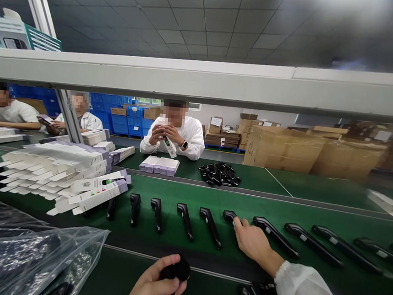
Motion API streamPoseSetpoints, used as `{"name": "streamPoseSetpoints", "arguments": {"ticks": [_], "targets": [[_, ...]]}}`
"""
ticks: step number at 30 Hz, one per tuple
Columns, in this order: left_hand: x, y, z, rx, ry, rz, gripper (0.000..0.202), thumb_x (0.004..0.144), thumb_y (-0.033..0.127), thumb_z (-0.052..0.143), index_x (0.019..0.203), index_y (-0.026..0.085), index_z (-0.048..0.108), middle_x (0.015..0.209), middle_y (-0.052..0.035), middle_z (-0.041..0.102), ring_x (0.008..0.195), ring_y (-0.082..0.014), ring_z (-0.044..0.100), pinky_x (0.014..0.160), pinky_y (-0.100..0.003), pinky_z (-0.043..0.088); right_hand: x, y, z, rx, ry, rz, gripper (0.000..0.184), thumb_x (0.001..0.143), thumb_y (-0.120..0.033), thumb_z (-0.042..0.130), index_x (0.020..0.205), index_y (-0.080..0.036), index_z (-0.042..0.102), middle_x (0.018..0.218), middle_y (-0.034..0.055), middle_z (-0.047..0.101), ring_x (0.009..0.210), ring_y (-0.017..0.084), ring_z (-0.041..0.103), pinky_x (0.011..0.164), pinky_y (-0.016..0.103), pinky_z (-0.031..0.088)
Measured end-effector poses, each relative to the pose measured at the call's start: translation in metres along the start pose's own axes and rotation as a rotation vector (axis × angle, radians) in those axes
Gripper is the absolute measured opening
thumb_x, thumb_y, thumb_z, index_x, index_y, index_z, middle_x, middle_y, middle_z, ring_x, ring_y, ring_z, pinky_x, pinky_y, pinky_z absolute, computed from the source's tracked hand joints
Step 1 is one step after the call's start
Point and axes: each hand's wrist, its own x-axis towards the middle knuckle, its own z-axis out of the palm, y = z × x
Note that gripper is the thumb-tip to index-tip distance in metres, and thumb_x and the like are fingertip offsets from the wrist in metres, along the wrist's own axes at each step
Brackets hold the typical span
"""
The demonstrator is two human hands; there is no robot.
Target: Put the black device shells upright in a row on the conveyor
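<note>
My left hand (155, 284) is low in the middle, fingers curled around a small black part (177, 270). My right hand (250, 239) reaches forward over the green conveyor belt (281, 205) and its fingers are closed on the handle of a black handheld device (229, 214). That device lies in a row of several like black devices (185, 220) laid side by side along the belt, stretching right to a device (329, 244) and beyond.
Flat white cartons (63, 172) are piled at left. A clear plastic bag (18, 251) sits at lower left. A pile of black parts (220, 173) and white boxes (160, 165) lie before a seated person (175, 136). Cardboard boxes (282, 148) stand behind.
</note>
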Motion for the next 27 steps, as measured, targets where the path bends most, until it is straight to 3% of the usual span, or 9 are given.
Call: {"name": "streamPoseSetpoints", "arguments": {"ticks": [3, 5, 11, 14, 17, 19, 21, 24, 27], "targets": [[-0.004, -0.002, 0.007, 0.037, 0.004, 0.020, 0.036, 0.075, 0.015, 0.082, 0.107, 0.014, 0.067, 0.111, -0.0146, 0.070, 0.109, -0.0306, 0.067, 0.092, -0.034, 0.057, -0.005, 0.012, 0.003, 0.056, -0.040, -0.028, 0.040, 0.101, -0.020, 0.030, 0.138, -0.010, 0.042, 0.110, 0.0191, 0.062, 0.063, 0.021, 0.068, 0.047, 0.027, 0.037], [-0.006, -0.005, 0.007, 0.053, 0.047, 0.095, 0.039, 0.071, 0.011, 0.082, 0.107, 0.013, 0.067, 0.105, -0.0138, 0.071, 0.105, -0.0288, 0.069, 0.084, -0.030, 0.058, -0.009, 0.020, 0.004, 0.073, -0.047, -0.051, 0.043, 0.101, -0.020, 0.029, 0.143, -0.010, 0.035, 0.116, 0.0202, 0.060, 0.065, 0.020, 0.068, 0.048, 0.027, 0.039], [-0.001, -0.014, 0.005, 0.079, 0.038, 0.152, 0.043, 0.066, 0.004, 0.076, 0.107, 0.014, 0.067, 0.100, -0.0106, 0.072, 0.097, -0.0255, 0.070, 0.075, -0.027, 0.057, -0.008, 0.027, -0.007, 0.006, -0.104, 0.027, 0.036, 0.104, -0.026, 0.025, 0.127, -0.012, 0.049, 0.100, 0.0149, 0.064, 0.074, 0.026, 0.070, 0.057, 0.029, 0.044], [0.004, -0.017, 0.015, 0.145, 0.042, 0.180, 0.036, 0.070, 0.012, 0.082, 0.103, 0.016, 0.067, 0.088, -0.0065, 0.070, 0.085, -0.0193, 0.069, 0.073, -0.025, 0.055, -0.007, 0.031, -0.016, 0.024, -0.139, 0.074, 0.036, 0.105, -0.031, 0.028, 0.130, -0.013, 0.047, 0.102, 0.0153, 0.065, 0.077, 0.025, 0.070, 0.062, 0.030, 0.047], [0.004, -0.020, 0.028, 0.214, -0.025, 0.156, 0.025, 0.077, 0.030, 0.082, 0.086, 0.017, 0.064, 0.077, -0.0029, 0.065, 0.066, -0.0125, 0.062, 0.062, -0.022, 0.052, -0.015, 0.034, -0.035, 0.067, -0.093, 0.144, 0.048, 0.103, -0.047, 0.034, 0.137, -0.015, 0.044, 0.117, 0.0195, 0.061, 0.098, 0.031, 0.066, 0.073, 0.036, 0.050], [0.005, -0.024, 0.037, 0.269, -0.099, 0.142, 0.030, 0.079, 0.039, 0.079, 0.078, 0.017, 0.058, 0.073, -0.0006, 0.061, 0.058, -0.0088, 0.053, 0.054, -0.019, 0.045, -0.028, 0.027, -0.057, 0.247, 0.013, 0.171, 0.052, 0.102, -0.051, 0.036, 0.139, -0.016, 0.045, 0.130, 0.0199, 0.056, 0.114, 0.034, 0.058, 0.086, 0.042, 0.049], [0.007, -0.030, 0.047, 0.331, -0.179, 0.159, 0.034, 0.081, 0.044, 0.076, 0.078, 0.017, 0.056, 0.072, 0.0012, 0.058, 0.055, -0.0070, 0.047, 0.049, -0.018, 0.040, -0.043, 0.007, -0.080, 0.626, 0.067, 0.101, 0.049, 0.101, -0.049, 0.039, 0.136, -0.017, 0.050, 0.132, 0.0160, 0.057, 0.117, 0.029, 0.057, 0.095, 0.040, 0.046], [0.016, -0.043, 0.064, 0.426, -0.295, 0.194, 0.033, 0.083, 0.047, 0.071, 0.084, 0.017, 0.057, 0.072, 0.0023, 0.057, 0.052, -0.0063, 0.044, 0.045, -0.017, 0.035, -0.062, -0.034, -0.105, 1.216, -0.024, -0.111, 0.039, 0.096, -0.045, 0.052, 0.125, -0.020, 0.061, 0.113, 0.0075, 0.066, 0.099, 0.019, 0.063, 0.088, 0.031, 0.049], [0.023, -0.051, 0.076, 0.466, -0.329, 0.181, 0.029, 0.086, 0.045, 0.065, 0.091, 0.017, 0.056, 0.075, 0.0012, 0.058, 0.052, -0.0073, 0.046, 0.043, -0.019, 0.033, -0.065, -0.055, -0.103, 1.518, -0.051, -0.094, 0.027, 0.091, -0.041, 0.060, 0.103, -0.018, 0.068, 0.088, 0.0014, 0.066, 0.080, 0.016, 0.062, 0.075, 0.028, 0.052]]}}
